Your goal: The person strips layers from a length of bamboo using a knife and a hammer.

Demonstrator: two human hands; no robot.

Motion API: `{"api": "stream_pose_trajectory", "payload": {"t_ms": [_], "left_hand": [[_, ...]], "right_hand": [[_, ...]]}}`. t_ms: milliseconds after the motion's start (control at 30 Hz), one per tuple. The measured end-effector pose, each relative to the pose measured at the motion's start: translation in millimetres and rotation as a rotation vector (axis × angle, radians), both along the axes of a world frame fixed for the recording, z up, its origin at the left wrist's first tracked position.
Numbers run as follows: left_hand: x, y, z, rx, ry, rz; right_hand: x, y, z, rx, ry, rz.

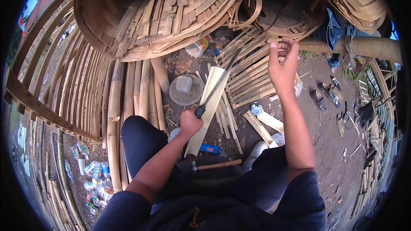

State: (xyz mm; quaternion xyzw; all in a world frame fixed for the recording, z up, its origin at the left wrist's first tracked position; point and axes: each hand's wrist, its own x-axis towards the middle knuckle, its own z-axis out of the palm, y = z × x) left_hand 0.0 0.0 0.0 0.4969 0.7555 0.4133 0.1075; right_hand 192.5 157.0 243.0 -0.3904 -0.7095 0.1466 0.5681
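Observation:
My left hand (pixel 191 122) is closed round the dark handle of a long knife (pixel 217 89), whose blade slants up and away to the right. Under the blade, a wide pale split bamboo piece (pixel 201 128) leans between my knees. My right hand (pixel 283 62) is raised in front of a thick bamboo pole, fingers loosely curled and thumb apart, with nothing visible in it. Beyond and left of that hand lies a slatted bamboo panel (pixel 248 75). A hammer (pixel 218 165) with a wooden handle lies close to me, between my legs.
Large woven bamboo baskets (pixel 171 21) crowd the far side. Bamboo poles (pixel 115 115) and a slatted bamboo frame (pixel 64 85) stand at left, near scattered plastic bottles and cups (pixel 96 173). A round basin (pixel 176 98) holds a pale block (pixel 184 84). Shoes (pixel 319 100) lie at right.

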Motion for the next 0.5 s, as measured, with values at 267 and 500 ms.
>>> {"api": "stream_pose_trajectory", "payload": {"t_ms": [267, 500], "left_hand": [[13.0, 1.1, 7.8, 0.091, 0.015, -0.054], [10.7, -2.4, 32.9, 0.139, 0.026, -0.134]], "right_hand": [[33.6, -13.9, -159.3, -0.781, -0.209, 0.367], [7.0, -24.6, -169.9, -0.572, -0.260, 0.588]]}}
